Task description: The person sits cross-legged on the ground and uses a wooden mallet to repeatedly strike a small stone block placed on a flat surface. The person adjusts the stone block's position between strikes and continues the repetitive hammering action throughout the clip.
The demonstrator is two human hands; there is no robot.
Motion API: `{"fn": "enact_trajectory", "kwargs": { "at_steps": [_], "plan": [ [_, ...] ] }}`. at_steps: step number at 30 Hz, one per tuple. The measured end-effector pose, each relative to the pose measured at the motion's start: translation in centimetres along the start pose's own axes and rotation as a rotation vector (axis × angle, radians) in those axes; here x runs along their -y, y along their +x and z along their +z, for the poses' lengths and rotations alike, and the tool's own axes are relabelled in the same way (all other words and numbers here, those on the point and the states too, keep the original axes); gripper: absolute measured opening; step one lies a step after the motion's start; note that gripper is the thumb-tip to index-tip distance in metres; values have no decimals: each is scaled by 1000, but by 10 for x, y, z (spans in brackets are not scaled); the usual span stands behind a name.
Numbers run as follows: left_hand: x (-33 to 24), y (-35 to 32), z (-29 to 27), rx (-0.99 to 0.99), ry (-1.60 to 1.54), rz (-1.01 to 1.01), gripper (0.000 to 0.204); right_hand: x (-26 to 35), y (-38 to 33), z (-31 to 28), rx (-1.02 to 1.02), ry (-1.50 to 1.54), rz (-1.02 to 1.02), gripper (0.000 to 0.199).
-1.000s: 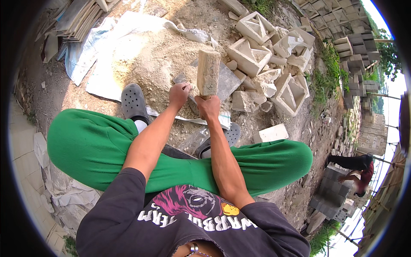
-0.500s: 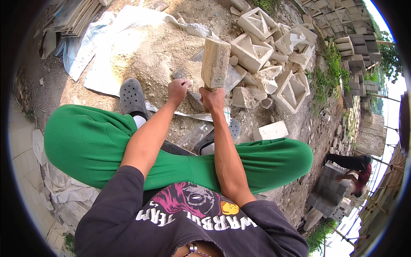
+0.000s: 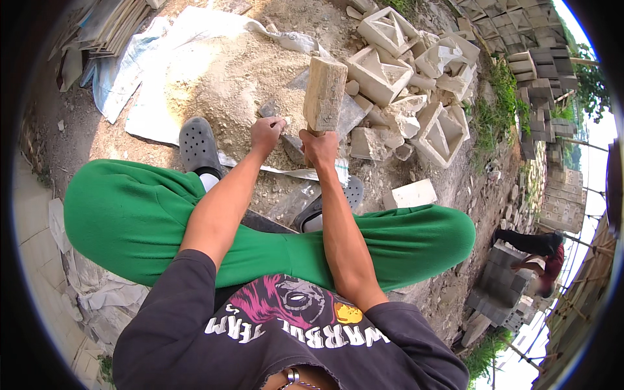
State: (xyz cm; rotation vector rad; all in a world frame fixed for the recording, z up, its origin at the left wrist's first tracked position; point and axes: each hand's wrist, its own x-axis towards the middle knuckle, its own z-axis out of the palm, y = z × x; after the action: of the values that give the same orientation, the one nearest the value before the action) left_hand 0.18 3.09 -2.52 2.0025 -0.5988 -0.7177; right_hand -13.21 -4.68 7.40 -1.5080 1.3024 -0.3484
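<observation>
Ground (image 3: 81,140): bare dirt outdoors, with a white sheet (image 3: 144,104) spread towards 10 o'clock and a heap of pale crushed rubble (image 3: 227,84) on it towards 11.
Mallet (image 3: 325,94): wooden, at 12 o'clock, its blocky head standing just above the fist that holds it, tipped slightly towards 1; whether the head touches anything behind it, I cannot tell.
Right hand (image 3: 320,148): at 12 o'clock, fingers clamped around the mallet's handle.
Left hand (image 3: 266,134): at 11 o'clock, just beside the right but apart from it; fingers drawn together, the tips closed on a small pale piece (image 3: 287,120).
Dark slab (image 3: 352,116): towards 1 o'clock, flat, partly hidden by the mallet.
Broken moulded blocks (image 3: 380,75): piled between 1 and 2 o'clock, some hollow.
Pale block (image 3: 413,194): lying alone at 3 o'clock, near the green-trousered knee (image 3: 435,244).
Grey clogs (image 3: 199,144): one foot at 10 o'clock, the other near 1, partly covered.
Co-worker (image 3: 552,257): well off between 3 and 4 o'clock, bent beside stacked grey blocks (image 3: 497,279).
</observation>
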Motion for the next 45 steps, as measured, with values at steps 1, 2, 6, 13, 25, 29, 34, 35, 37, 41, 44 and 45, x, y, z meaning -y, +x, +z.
{"fn": "enact_trajectory", "kwargs": {
  "at_steps": [1,2,6,13,25,29,34,35,37,41,44,45],
  "plan": [
    [-4,1,2,13,-8,-54,22,-13,0,4,7,-62,11,25],
    [-7,3,3,26,-15,-108,23,-28,2,11,26,-127,112,32],
    [22,12,6,-39,-1,-78,23,-49,7,18,139,-286,250,40],
    [5,4,3,-29,49,72,26,17,-3,-3,-55,-98,-8,29],
    [-4,7,12,-62,53,-63,23,-23,7,2,40,-195,129,34],
    [-4,6,6,-51,69,38,24,18,4,-1,-29,-84,16,29],
    [-20,10,8,18,30,-125,27,-29,8,13,73,-436,130,35],
    [-9,10,8,41,-71,-164,28,-29,6,10,188,-246,276,41],
    [-4,9,11,-6,19,-112,27,-29,3,5,154,-292,256,37],
    [-16,13,12,2,96,11,27,-22,17,1,5,-208,82,33],
    [0,11,9,-32,69,59,26,24,2,-4,2,-132,20,31],
    [-2,12,10,-30,55,42,26,29,1,-7,-24,-133,1,31]
  ]
}}
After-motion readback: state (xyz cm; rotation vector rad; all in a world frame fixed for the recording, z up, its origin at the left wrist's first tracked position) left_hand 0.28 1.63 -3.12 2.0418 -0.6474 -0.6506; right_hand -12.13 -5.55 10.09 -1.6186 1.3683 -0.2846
